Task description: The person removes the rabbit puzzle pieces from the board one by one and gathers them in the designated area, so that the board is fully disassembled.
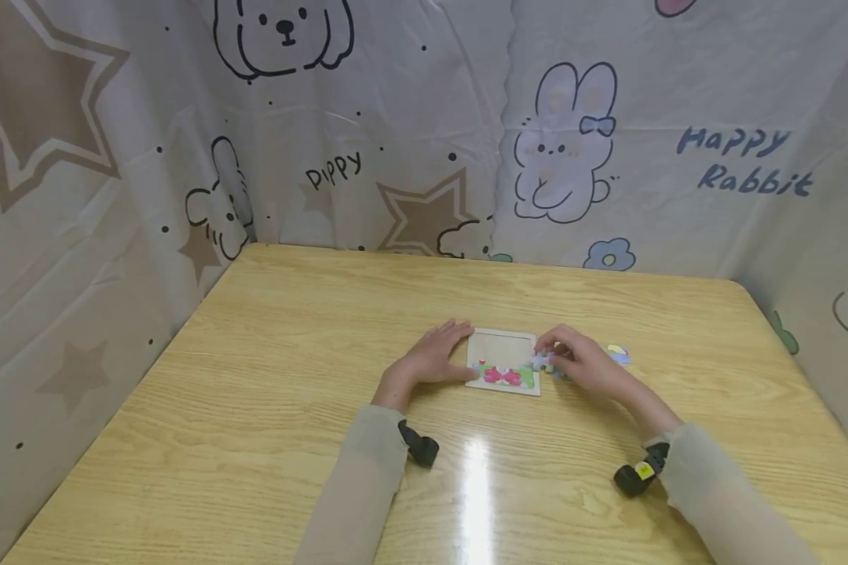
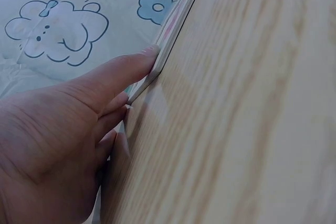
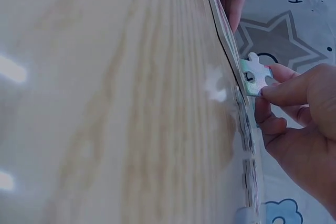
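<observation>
A small puzzle board [image 1: 502, 336] with a pale raised border lies mid-table. Its lower part holds a joined strip of pink-and-green puzzle pieces [image 1: 503, 377], while bare backing shows above. At the board's left edge my left hand [image 1: 429, 357] rests with fingers spread, index near the top corner. Its thumb [image 2: 126, 72], quite straight, presses on the border in the left wrist view. My right hand [image 1: 581, 362] pinches a puzzle piece [image 3: 254, 76] between thumb and fingers, tilted up at the board's right edge.
Loose puzzle pieces [image 1: 618, 355] lie just right of my right hand, partly hidden by it. The wooden table [image 1: 254, 353] meets a printed curtain [image 1: 424, 118] at the back and sides. Black wrist cameras [image 1: 424, 450] sit on both forearms.
</observation>
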Tool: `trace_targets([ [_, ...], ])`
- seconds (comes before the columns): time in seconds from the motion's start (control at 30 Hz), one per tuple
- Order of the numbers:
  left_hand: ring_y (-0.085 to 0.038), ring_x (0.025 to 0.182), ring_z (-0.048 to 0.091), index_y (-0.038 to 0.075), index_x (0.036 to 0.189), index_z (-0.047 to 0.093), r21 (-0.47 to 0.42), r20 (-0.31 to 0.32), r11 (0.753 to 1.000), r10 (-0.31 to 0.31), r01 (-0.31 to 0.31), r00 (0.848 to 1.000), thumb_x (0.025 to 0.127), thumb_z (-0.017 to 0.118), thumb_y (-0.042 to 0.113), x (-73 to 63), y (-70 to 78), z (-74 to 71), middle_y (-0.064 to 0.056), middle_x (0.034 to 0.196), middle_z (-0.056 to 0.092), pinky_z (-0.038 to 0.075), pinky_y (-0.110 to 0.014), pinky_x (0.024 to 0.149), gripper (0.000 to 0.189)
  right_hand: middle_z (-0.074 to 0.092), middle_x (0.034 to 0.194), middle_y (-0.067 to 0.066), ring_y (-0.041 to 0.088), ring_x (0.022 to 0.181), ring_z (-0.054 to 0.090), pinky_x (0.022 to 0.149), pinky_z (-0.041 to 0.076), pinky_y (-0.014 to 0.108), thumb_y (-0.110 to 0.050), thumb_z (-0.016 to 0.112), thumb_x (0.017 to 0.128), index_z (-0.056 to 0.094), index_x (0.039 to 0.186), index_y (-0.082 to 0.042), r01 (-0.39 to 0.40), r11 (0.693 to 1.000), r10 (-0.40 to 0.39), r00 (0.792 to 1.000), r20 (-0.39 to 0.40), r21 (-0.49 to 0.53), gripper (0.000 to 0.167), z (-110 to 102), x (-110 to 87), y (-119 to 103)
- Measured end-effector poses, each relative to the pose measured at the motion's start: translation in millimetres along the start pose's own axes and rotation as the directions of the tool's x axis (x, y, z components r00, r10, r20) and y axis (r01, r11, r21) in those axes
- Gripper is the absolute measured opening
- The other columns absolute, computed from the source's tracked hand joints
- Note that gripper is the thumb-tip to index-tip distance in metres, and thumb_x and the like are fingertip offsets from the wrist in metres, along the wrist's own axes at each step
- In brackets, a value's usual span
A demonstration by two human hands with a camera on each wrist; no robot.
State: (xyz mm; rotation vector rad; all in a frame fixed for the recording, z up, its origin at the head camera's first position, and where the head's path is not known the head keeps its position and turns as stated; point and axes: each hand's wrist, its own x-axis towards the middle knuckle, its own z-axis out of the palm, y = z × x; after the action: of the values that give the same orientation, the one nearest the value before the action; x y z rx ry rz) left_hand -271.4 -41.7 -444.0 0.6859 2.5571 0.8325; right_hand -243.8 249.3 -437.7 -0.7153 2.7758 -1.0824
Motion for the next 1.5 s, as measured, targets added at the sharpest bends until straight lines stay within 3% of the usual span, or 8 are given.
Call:
trace_targets([
  [0.3, -0.020, 0.156, 0.006, 0.016, 0.156, 0.027, -0.008, -0.004, 1.000, -0.004, 0.004, 1.000, 0.089, 0.069, 0.041, -0.1, -0.1, -0.6, -0.001, 0.166, 0.019, 0.003, -0.038, 0.129, 0.083, 0.063, 0.114, 0.011, 0.029, 0.107, 0.061, 0.088, 0.052, 0.026, 0.006, 0.055, 0.093, 0.062, 0.110, -0.007, -0.039, 0.999, 0.038, 0.999, -0.039, -0.038, 0.023, -12, -16.5, 7],
  [0.53, -0.020, 0.156, 0.006, 0.016, 0.155, 0.027, -0.009, -0.005, 1.000, -0.008, 0.008, 1.000, 0.089, 0.070, 0.041, -0.5, -0.2, 0.1, -0.001, 0.166, 0.019, 0.004, -0.037, 0.129, 0.083, 0.063, 0.112, 0.011, 0.024, 0.103, 0.059, 0.084, 0.050, 0.017, 0.007, 0.057, 0.091, 0.064, 0.108, -0.006, -0.056, 0.996, 0.052, 0.996, -0.069, -0.064, 0.023, -19, -29.4, 13],
  [0.73, -0.019, 0.156, 0.007, 0.017, 0.155, 0.028, -0.015, -0.010, 1.000, -0.012, 0.012, 1.000, 0.089, 0.070, 0.041, -0.2, -0.3, 1.3, 0.000, 0.165, 0.019, 0.004, -0.037, 0.129, 0.082, 0.063, 0.112, 0.012, 0.009, 0.100, 0.057, 0.083, 0.050, 0.015, 0.007, 0.057, 0.091, 0.065, 0.108, -0.006, -0.100, 0.992, 0.092, 0.991, -0.096, -0.078, 0.022, -26, -41.9, 19],
  [0.93, -0.019, 0.156, 0.006, 0.017, 0.155, 0.028, -0.017, -0.012, 1.000, -0.012, 0.012, 1.000, 0.088, 0.070, 0.041, -1.1, 0.2, 1.3, -0.001, 0.165, 0.020, 0.004, -0.037, 0.129, 0.082, 0.064, 0.110, 0.012, -0.004, 0.097, 0.052, 0.080, 0.048, 0.012, 0.008, 0.059, 0.090, 0.065, 0.107, -0.006, -0.087, 0.994, 0.077, 0.989, -0.129, -0.072, 0.023, -32, -54.1, 24],
  [1.27, -0.019, 0.156, 0.006, 0.018, 0.155, 0.029, -0.020, -0.012, 1.000, -0.016, 0.016, 1.000, 0.088, 0.070, 0.041, -1.0, 0.1, 1.3, -0.001, 0.165, 0.020, 0.005, -0.037, 0.129, 0.082, 0.063, 0.108, 0.014, -0.014, 0.093, 0.049, 0.075, 0.047, 0.008, 0.008, 0.060, 0.089, 0.066, 0.107, -0.004, -0.069, 0.994, 0.053, 0.982, -0.182, -0.086, 0.023, -42, -72.0, 34],
  [1.5, -0.020, 0.156, 0.007, 0.017, 0.155, 0.029, -0.013, -0.013, 1.000, -0.009, 0.009, 1.000, 0.088, 0.070, 0.041, 0.8, -1.4, 1.3, -0.001, 0.165, 0.020, 0.005, -0.037, 0.129, 0.082, 0.062, 0.110, 0.013, -0.015, 0.091, 0.047, 0.075, 0.046, 0.008, 0.007, 0.058, 0.092, 0.065, 0.108, -0.005, -0.124, 0.988, 0.106, 0.979, -0.176, -0.090, 0.022, -47, -80.8, 40],
])
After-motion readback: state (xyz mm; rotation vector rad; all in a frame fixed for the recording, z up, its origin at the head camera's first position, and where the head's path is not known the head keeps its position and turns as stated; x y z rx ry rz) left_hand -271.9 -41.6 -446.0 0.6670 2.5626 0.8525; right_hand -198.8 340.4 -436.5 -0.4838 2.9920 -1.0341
